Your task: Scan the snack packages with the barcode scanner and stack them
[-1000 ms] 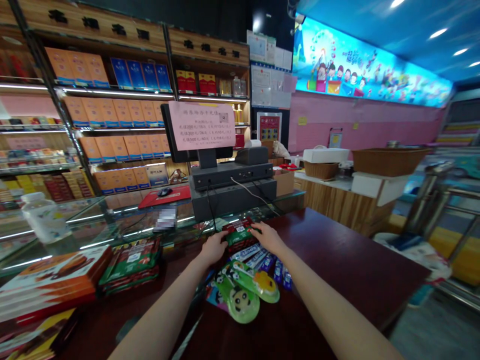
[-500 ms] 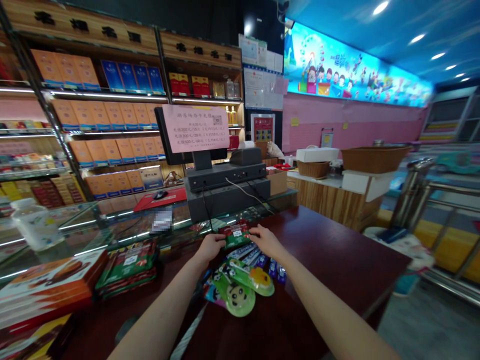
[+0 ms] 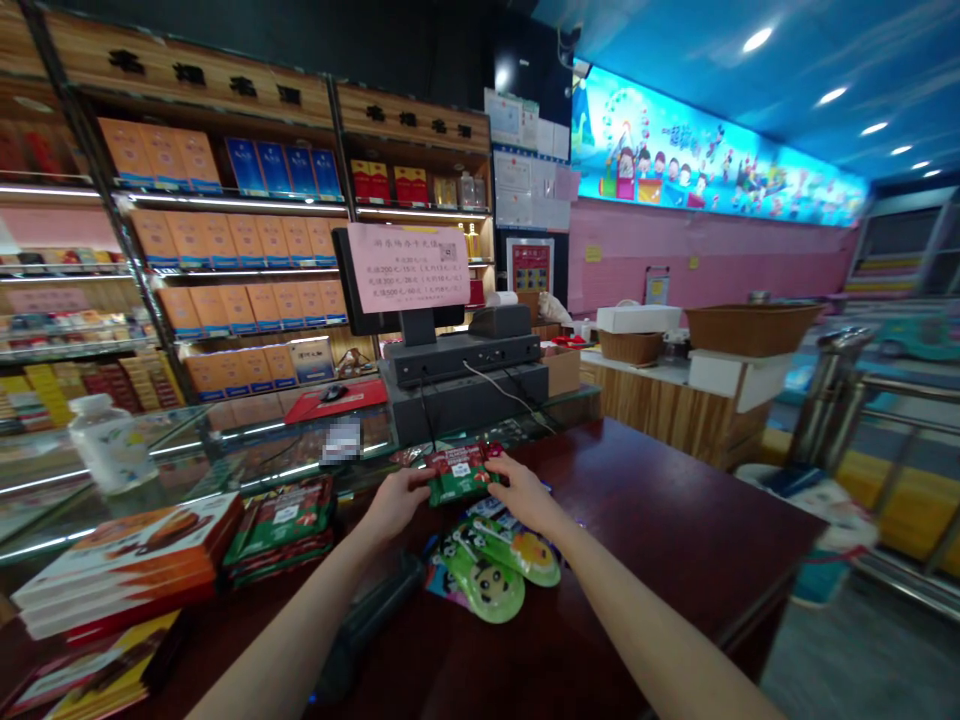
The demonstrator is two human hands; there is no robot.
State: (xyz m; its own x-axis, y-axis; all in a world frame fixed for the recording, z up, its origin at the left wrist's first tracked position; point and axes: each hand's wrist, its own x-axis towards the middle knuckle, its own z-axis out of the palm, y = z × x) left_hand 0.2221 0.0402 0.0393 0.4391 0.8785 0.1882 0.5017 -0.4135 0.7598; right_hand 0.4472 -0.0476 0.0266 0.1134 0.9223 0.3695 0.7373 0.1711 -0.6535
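Observation:
A red and green snack packet (image 3: pixel 459 474) is held between my two hands over the dark wooden counter. My left hand (image 3: pixel 396 500) grips its left end with closed fingers. At the other end, my right hand (image 3: pixel 517 490) pinches the packet's right edge. Just below lie green panda-shaped packages (image 3: pixel 491 582), with blue-and-white wrapped sticks (image 3: pixel 487 510) partly hidden behind my right hand. A stack of similar red and green packets (image 3: pixel 285 525) rests to the left. Beneath my left forearm is a dark handheld device (image 3: pixel 375 610), partly covered.
Stacked white and orange boxes (image 3: pixel 127 560) and yellow packs (image 3: pixel 112 670) occupy the counter's left. A white bottle (image 3: pixel 112 445) stands on the glass case. The cash register (image 3: pixel 465 360) rises behind the packet. A bin (image 3: pixel 821 570) stands beyond the counter's right edge.
My hands and the packet have shifted slightly left, away from the wrapped sticks. The camera view has turned a little, and more of the dark handheld device shows.

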